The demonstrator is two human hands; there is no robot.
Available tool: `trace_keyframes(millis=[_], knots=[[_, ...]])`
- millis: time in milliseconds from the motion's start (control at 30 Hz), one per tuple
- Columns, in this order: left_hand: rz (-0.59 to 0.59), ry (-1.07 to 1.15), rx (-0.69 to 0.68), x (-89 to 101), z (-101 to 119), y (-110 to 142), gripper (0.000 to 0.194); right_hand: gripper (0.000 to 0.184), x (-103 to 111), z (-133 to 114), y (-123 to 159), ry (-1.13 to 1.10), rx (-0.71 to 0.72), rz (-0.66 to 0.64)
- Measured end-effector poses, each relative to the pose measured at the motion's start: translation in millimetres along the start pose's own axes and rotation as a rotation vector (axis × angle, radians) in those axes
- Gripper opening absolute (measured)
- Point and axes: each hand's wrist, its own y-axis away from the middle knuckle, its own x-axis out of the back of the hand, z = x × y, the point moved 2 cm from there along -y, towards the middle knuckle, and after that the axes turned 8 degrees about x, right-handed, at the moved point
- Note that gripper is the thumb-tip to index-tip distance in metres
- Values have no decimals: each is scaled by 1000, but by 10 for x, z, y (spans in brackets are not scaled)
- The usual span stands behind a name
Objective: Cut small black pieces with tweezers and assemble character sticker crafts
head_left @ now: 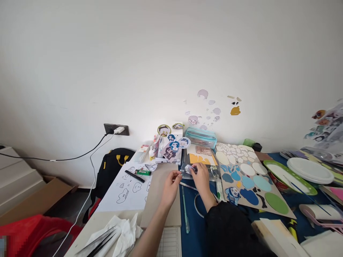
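My right hand pinches a small paper cutout with a dark line drawing on it, above a clear plastic bag. Just to the left, my left hand has its thumb and fingertips pressed together; a tiny bit may be between them, too small to name. That hand is over the right part of a grey-brown board. Between the two hands lies a slim white pen, partly hidden. A translucent teal pen rests on the blue cloth below.
Left of the board lies a drawing sheet with a black marker and a green lighter. A teal pencil case stands against the wall. Coloured cut shapes cover a board on the right. Tweezers lie on crumpled tissue.
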Motion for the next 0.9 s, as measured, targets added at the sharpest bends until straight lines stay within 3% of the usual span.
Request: trace_keyframes(millis=[167,300,433,633,900], knots=[[-24,-230,-173,-226,186,-208,30,16,-26,-19,34,63,59,40],[-86,-401,-191,-343,178,-339,40,21,-18,-56,78,139,110,70],[-125,-492,-189,-333,155,-400,46,26,-30,-91,111,197,170,80],[-171,-507,-139,-293,176,-461,51,30,-50,-103,159,231,234,90],[-211,-361,-41,-247,209,-494,54,30,38,-226,182,121,253,78]])
